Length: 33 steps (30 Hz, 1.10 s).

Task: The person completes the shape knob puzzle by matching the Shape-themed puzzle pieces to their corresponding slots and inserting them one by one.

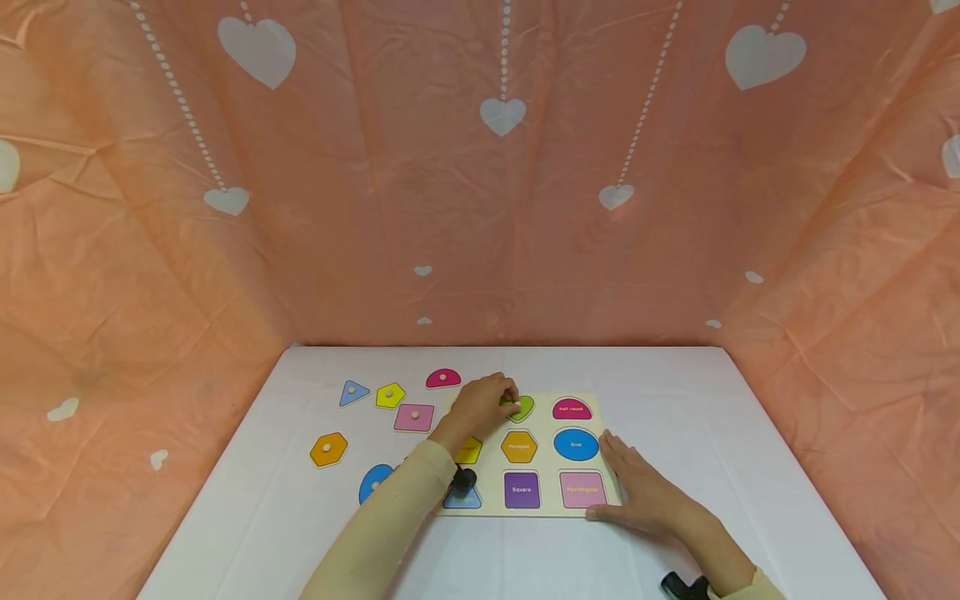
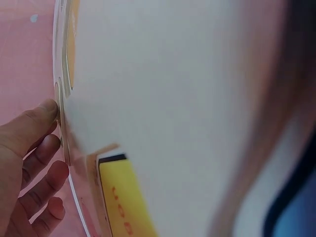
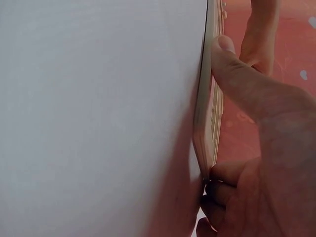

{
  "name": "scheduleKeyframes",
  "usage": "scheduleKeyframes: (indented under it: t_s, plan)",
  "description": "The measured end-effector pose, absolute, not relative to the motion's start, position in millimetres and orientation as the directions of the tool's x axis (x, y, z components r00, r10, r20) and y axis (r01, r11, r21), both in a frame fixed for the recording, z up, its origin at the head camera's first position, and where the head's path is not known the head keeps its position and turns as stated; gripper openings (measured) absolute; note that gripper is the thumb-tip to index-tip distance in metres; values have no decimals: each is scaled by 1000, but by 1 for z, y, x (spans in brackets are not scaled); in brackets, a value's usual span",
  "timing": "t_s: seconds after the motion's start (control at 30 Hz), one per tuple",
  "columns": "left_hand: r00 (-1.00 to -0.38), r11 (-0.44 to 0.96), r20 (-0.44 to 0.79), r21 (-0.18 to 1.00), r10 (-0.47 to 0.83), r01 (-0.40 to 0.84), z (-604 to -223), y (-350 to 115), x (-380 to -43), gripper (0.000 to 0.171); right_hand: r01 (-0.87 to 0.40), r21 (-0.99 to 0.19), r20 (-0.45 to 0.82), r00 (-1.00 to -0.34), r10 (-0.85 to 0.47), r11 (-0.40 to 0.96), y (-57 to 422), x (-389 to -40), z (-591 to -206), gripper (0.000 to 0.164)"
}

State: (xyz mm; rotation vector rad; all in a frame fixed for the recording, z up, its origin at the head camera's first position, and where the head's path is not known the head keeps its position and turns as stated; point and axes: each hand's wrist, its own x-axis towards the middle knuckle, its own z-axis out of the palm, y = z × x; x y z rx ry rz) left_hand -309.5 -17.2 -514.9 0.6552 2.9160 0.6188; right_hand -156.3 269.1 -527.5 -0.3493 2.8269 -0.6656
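Note:
My left hand [image 1: 483, 404] is over the upper middle of a cream wooden shape puzzle board [image 1: 549, 458]. Its thumb and fingers pinch a green heart piece [image 1: 525, 407]; in the left wrist view the thin wooden edge of that piece [image 2: 61, 111] shows at the thumb tip. My right hand [image 1: 648, 492] rests at the board's lower right corner, thumb on the front edge and extended fingers along the right side. In the right wrist view the thumb [image 3: 232, 66] touches the board's rim. My left hand and forearm hide the board's left column in part.
Left of the board lie loose knobbed pieces: a blue triangle [image 1: 353, 392], yellow pentagon [image 1: 390, 395], pink rectangle [image 1: 414, 417], magenta half round [image 1: 443, 378], orange hexagon [image 1: 328, 449] and blue oval [image 1: 374, 482]. A peach cloth with hearts surrounds the white table [image 1: 262, 533].

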Motion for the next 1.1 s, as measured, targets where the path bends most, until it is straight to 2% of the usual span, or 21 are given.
scheduleKeyframes:
  t_s: [1.1]
  plan:
    - [-898, 808, 10, 433, 440, 400, -519, -20, -312, 15, -175, -460, -156, -949, -273, 870, 270, -157, -531, 128]
